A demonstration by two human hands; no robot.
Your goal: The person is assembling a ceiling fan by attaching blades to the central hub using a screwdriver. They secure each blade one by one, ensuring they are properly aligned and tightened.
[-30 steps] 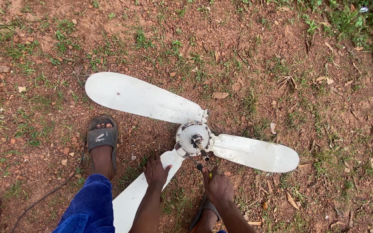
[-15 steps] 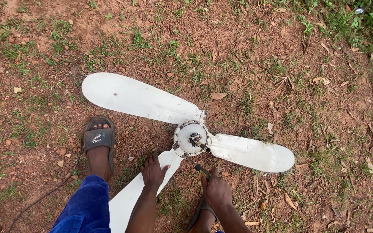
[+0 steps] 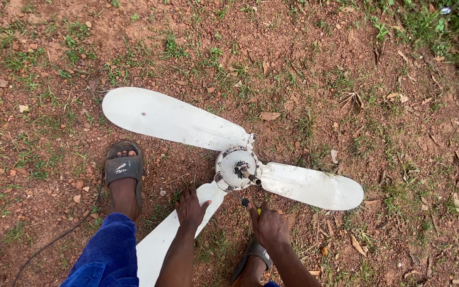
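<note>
White three-bladed ceiling fan (image 3: 235,167) is lying mid-frame on red dirt (image 3: 346,64) — left hand (image 3: 191,207) pressing spread fingers on the lower blade's edge, right hand (image 3: 269,226) gripping a yellow-handled screwdriver (image 3: 251,204) — open ground all around.

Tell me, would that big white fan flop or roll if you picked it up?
Probably not. The fan has three long flat blades that look stiff, so it should lift in one piece. Lying flat on the dirt, it seems unlikely to roll. The metal middle likely makes it heavy there.
</note>
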